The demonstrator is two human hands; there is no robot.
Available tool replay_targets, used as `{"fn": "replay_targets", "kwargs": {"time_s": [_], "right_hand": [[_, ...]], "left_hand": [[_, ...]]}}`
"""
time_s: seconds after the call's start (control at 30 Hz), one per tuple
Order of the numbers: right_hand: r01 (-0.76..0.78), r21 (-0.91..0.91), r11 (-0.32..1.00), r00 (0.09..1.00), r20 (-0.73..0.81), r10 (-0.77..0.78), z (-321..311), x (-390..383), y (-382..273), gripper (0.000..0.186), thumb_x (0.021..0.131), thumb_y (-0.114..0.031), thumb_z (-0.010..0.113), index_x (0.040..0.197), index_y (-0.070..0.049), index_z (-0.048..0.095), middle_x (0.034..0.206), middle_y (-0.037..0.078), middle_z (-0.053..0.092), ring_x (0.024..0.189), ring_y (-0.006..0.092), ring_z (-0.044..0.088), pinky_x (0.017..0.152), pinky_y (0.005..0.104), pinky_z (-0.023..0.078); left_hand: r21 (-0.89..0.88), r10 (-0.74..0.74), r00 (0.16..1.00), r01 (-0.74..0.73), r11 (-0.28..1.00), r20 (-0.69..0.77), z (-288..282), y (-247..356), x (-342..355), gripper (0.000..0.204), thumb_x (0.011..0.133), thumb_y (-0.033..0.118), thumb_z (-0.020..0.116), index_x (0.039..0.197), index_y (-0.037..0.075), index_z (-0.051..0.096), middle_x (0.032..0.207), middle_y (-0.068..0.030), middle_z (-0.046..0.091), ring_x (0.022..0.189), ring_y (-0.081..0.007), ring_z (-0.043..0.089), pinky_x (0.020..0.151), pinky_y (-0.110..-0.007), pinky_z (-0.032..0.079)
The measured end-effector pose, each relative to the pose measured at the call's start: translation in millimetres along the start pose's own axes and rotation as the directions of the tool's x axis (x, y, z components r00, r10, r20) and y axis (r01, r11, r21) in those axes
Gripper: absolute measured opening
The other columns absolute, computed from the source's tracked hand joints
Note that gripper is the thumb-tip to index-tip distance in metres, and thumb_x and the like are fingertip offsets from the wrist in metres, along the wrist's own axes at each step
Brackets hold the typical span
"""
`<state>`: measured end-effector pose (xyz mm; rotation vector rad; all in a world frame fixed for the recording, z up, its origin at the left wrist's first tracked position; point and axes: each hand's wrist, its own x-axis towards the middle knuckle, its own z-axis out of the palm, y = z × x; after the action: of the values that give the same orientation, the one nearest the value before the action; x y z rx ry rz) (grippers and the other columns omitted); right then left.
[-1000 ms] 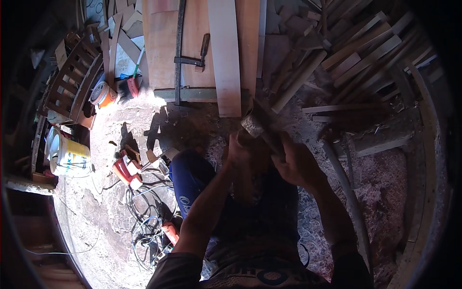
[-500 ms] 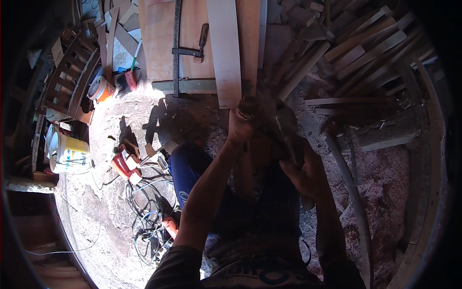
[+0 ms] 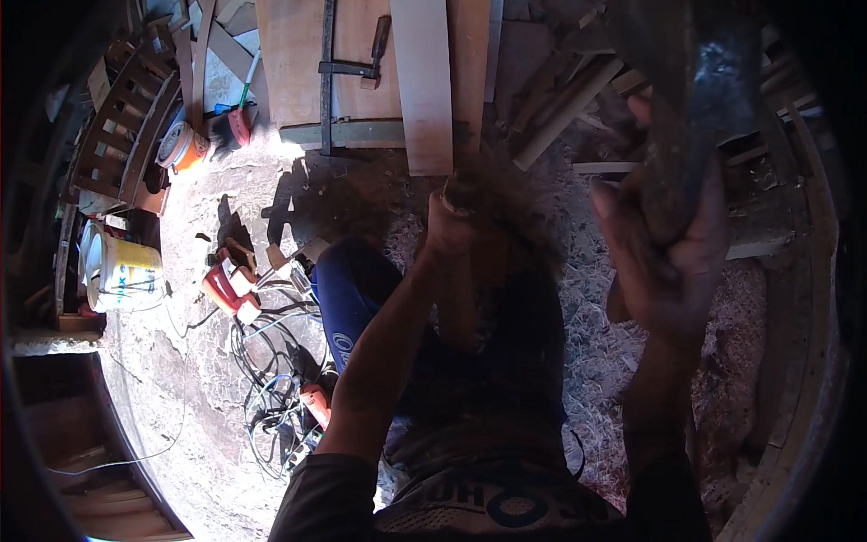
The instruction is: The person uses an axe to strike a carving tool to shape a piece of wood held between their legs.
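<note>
My left hand (image 3: 447,226) is closed round the top of an upright wooden piece (image 3: 462,298) between my legs; its upper end (image 3: 462,190) is shadowed and blurred. My right hand (image 3: 664,262) is raised at the right, close to the camera, gripping the handle (image 3: 666,208) of a hatchet-like tool whose dark metal head (image 3: 722,68) fills the upper right. My blue-clad left knee (image 3: 352,280) is bent beside my left forearm.
Boards (image 3: 424,90) with a bar clamp (image 3: 327,81) lie ahead. Offcuts (image 3: 560,108) are piled at the right. Orange power tools (image 3: 226,289) and coiled cables (image 3: 257,397) lie left of me, near buckets (image 3: 122,271) and a slatted wooden piece (image 3: 126,126).
My right hand has swung up and rightward with the tool, away from the wooden piece. My left hand, still gripping the piece, now appears higher in the picture than a second ago.
</note>
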<state>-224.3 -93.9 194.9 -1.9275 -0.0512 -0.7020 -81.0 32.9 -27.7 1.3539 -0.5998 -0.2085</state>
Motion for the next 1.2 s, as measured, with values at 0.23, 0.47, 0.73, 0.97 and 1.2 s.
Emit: {"fn": "replay_targets", "kwargs": {"time_s": [0.23,0.47,0.73,0.97,1.2], "right_hand": [[0.125,-0.662,0.739,0.869,0.432,0.241,23.8,-40.3,88.9,0.054,0.082,-0.005,0.065,0.131,-0.002,0.045,0.088,0.023,0.066,0.08,0.0423,0.068,0.073,0.0482,0.056],[-0.003,-0.248,0.969,0.982,0.18,0.049,4.1,7.0,-7.5,0.059,0.089,-0.015,0.069,0.141,-0.002,0.043,0.105,0.014,0.067,0.092,0.0256,0.07,0.081,0.0396,0.054],[0.045,-0.725,0.687,0.765,0.467,0.444,33.0,-40.5,80.7,0.052,0.088,-0.009,0.061,0.135,0.004,0.041,0.097,0.029,0.066,0.093,0.0433,0.067,0.078,0.0465,0.055],[-0.298,-0.435,0.85,0.837,0.308,0.452,22.0,-59.2,69.6,0.051,0.08,-0.007,0.066,0.127,0.001,0.049,0.102,0.027,0.066,0.097,0.0454,0.066,0.085,0.0499,0.053],[-0.425,-0.291,0.857,0.856,0.176,0.485,15.4,-92.4,96.5,0.058,0.082,-0.012,0.073,0.134,-0.001,0.05,0.124,0.018,0.064,0.118,0.0278,0.061,0.099,0.0388,0.046]], "left_hand": [[0.115,0.205,0.979,-0.201,0.973,-0.02,8.1,4.0,-23.1,0.028,0.08,-0.001,0.063,0.107,0.001,0.067,0.094,-0.0061,0.071,0.087,-0.0179,0.068,0.077,-0.032,0.055],[-0.079,-0.074,0.997,0.073,0.994,-0.014,-17.1,-6.8,9.5,0.032,0.082,0.007,0.069,0.114,0.004,0.066,0.094,-0.0011,0.068,0.082,-0.0118,0.064,0.07,-0.029,0.053],[-0.023,0.095,0.994,-0.094,0.995,0.052,4.0,1.6,-20.6,0.026,0.083,0.009,0.07,0.108,0.005,0.064,0.099,-0.0034,0.067,0.085,-0.0126,0.065,0.075,-0.029,0.053],[-0.253,-0.077,0.997,0.071,0.965,-0.01,-10.5,-24.0,14.9,0.02,0.085,0.005,0.069,0.104,0.001,0.066,0.098,-0.0058,0.068,0.086,-0.0138,0.067,0.076,-0.03,0.054],[-0.039,0.027,1.0,-0.028,0.999,-0.015,1.6,10.8,44.2,0.016,0.082,0.004,0.075,0.097,0.002,0.069,0.091,-0.0011,0.067,0.083,-0.0105,0.064,0.071,-0.028,0.053]]}}
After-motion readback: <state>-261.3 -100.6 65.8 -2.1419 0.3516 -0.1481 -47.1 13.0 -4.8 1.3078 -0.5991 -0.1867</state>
